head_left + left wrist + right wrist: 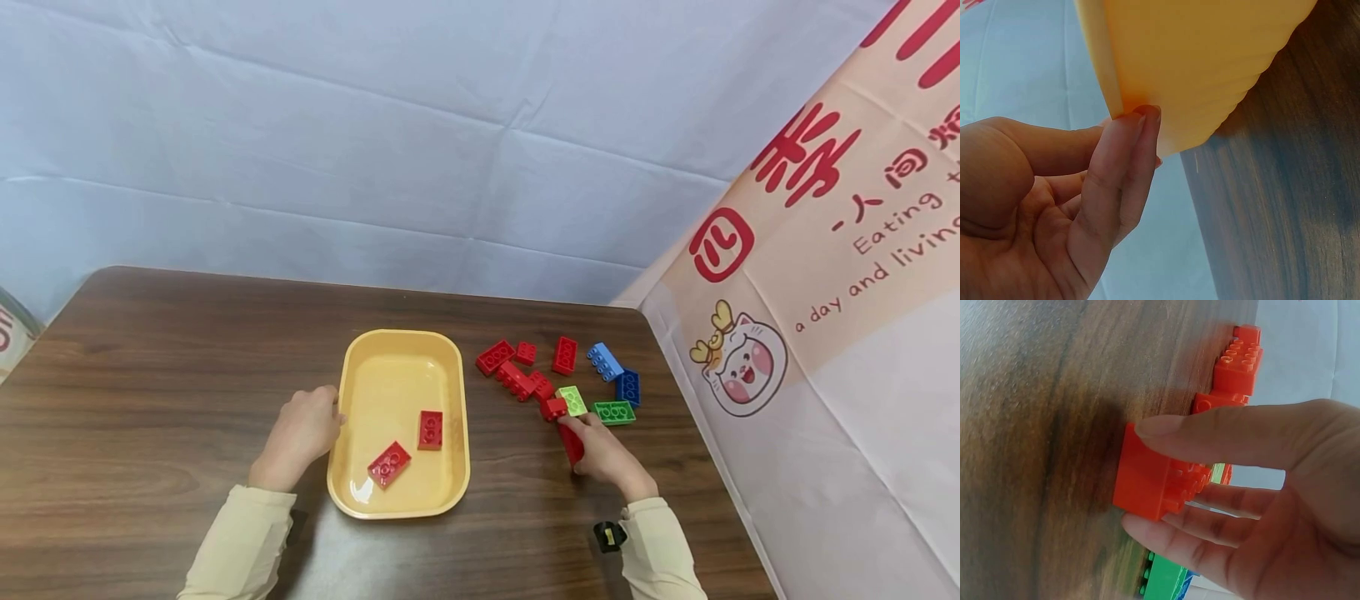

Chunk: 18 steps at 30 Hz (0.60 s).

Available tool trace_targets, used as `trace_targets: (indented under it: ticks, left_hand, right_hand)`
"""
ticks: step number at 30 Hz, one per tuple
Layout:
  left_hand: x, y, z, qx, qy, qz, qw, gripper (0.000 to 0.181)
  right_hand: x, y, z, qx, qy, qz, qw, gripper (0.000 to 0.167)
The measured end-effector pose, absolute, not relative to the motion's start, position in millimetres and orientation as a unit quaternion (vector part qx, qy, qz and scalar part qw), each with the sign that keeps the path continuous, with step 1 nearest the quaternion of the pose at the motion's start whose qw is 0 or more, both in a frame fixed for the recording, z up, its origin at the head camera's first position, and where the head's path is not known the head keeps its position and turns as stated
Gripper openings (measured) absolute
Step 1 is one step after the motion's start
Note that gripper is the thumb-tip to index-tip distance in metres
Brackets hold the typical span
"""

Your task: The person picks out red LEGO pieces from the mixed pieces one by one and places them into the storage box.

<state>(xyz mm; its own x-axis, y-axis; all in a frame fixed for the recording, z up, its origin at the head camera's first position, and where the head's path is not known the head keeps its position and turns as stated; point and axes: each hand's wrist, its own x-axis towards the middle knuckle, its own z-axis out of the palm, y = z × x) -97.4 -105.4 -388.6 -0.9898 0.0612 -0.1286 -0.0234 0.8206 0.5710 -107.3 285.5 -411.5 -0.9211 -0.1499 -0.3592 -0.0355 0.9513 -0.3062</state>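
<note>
A yellow tray (397,510) stands on the wooden table with two red bricks inside, one red brick (431,430) at the right and a tilted red brick (389,464) lower down. My left hand (303,433) pinches the tray's left rim between thumb and fingers, seen close in the left wrist view. Right of the tray, my right hand (600,454) holds a red brick (1142,472) between thumb and fingers, low over the table. Just beyond that hand lie a small red brick (553,408), a lime brick (572,401) and a green brick (614,412).
Several more red bricks (516,380) lie in a loose group beyond the right hand. A light blue brick (604,362) and a dark blue brick (628,387) sit near the table's right edge. A black band (609,536) is by the right wrist. White cloth hangs behind the table.
</note>
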Motion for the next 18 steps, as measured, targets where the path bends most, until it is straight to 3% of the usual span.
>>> trace_targets:
  ticks: [18]
  left_hand:
    - [-97.4, -105.3, -389.1, 0.003, 0.951, 0.302, 0.071, 0.013]
  right_hand:
    - [-109.4, 283.1, -406.1, -0.051, 0.971, -0.140, 0.185, 0.065]
